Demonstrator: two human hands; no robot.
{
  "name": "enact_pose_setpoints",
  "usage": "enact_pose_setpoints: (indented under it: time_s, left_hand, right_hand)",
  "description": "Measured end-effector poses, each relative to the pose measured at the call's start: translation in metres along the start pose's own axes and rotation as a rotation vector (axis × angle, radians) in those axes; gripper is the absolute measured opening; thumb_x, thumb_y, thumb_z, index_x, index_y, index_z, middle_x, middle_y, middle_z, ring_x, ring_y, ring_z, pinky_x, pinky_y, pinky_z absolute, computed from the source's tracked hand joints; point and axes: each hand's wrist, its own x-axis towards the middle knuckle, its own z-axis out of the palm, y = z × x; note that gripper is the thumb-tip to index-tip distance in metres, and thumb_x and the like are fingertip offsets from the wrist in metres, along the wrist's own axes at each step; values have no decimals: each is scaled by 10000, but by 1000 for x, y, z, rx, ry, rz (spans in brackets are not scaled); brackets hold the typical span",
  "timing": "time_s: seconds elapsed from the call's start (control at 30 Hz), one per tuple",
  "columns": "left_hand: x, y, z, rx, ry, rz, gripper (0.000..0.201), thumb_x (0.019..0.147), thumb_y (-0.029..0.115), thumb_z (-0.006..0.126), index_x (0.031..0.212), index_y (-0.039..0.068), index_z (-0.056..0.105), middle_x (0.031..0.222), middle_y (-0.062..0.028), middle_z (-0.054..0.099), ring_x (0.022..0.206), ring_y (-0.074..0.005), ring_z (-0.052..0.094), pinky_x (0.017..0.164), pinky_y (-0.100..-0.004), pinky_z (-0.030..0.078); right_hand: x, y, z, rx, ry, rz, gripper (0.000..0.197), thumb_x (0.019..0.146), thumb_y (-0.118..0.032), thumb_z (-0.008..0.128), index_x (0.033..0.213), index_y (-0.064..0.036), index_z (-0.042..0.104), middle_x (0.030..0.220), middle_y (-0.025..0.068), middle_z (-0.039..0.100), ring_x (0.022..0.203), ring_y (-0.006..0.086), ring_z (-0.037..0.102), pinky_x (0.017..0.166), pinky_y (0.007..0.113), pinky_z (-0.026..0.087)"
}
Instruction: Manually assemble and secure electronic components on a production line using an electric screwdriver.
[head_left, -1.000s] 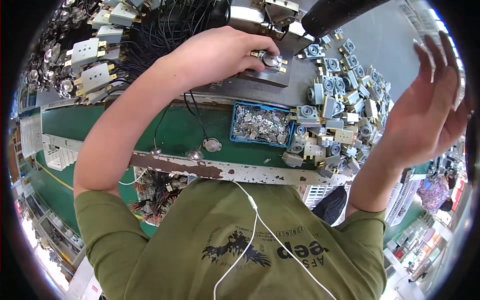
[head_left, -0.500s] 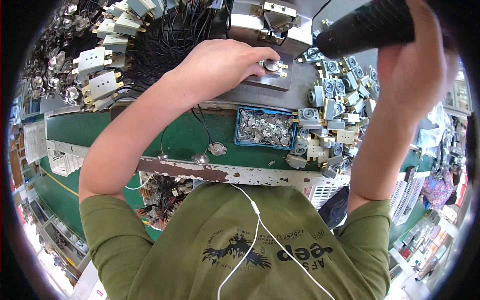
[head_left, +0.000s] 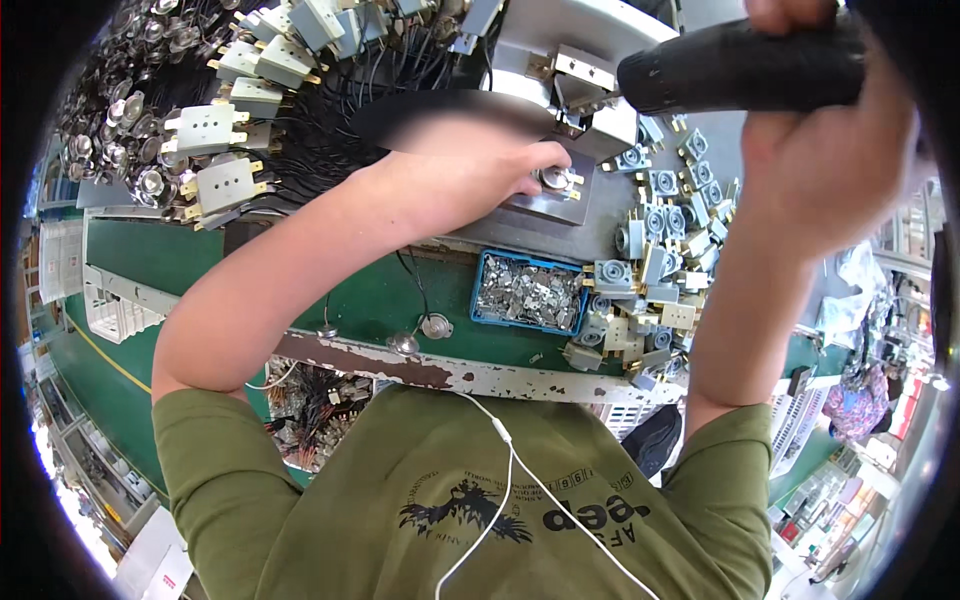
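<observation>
My left hand [head_left: 470,175] is closed, its thumb and fingertips pinching a round silver metal disc part [head_left: 556,179] that sits with brass tabs on a steel block [head_left: 560,207]. In my right hand [head_left: 825,170] is a black electric screwdriver [head_left: 740,72], gripped around its thick body and lying nearly level. Its front end points left, close beside a pale terminal block [head_left: 584,70] on a metal stand [head_left: 615,130]. I cannot make out clearly whether its tip touches the stand. A dark blurred patch covers the back of my left hand.
A blue tray [head_left: 478,318] of small metal pieces stands near the bench edge [head_left: 470,378]. Several grey switch-like blocks [head_left: 613,273] are heaped on the right. Wired pale blocks [head_left: 205,130], black cables [head_left: 310,185] and metal discs [head_left: 120,120] crowd the left. Loose discs [head_left: 403,343] lie in front.
The screwdriver has swung left and become more level, with its front end now nearer the stand. My left hand stays on the disc part. The whole view has shifted slightly.
</observation>
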Motion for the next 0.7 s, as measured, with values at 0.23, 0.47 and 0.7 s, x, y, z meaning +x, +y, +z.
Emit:
enact_pose_setpoints:
  time_s: [0.23, 0.47, 0.7]
  left_hand:
    - [-3, -6, 6, 0, -15, -8, 331, 954, 167, 593, 1281, 204, 624, 966, -39, 764, 921, -264, 747, 739, -424, 584]
    - [2, -7, 6, 11, -49, -16, 320, 949, 166, 586, 1265, 195, 626, 978, -34, 769, 929, -264, 746, 746, -424, 585]
    - [1, -9, 7, -38, -18, 4, 317, 956, 209, 602, 1270, 199, 637, 945, -50, 749, 909, -291, 731, 733, -437, 573]
  right_hand:
    - [-21, -18, 29, -29, 198, 298, 249, 968, -197, 732, 1052, 27, 664, 768, 91, 646, 604, 137, 601, 541, 261, 483]
    - [-26, -21, 28, -51, 296, 528, 211, 960, -146, 737, 1031, 32, 649, 703, 83, 639, 517, 139, 583, 494, 275, 479]
    - [-29, -19, 31, -81, 278, 506, 197, 962, -125, 727, 1034, 34, 635, 730, 84, 641, 540, 140, 589, 512, 274, 488]
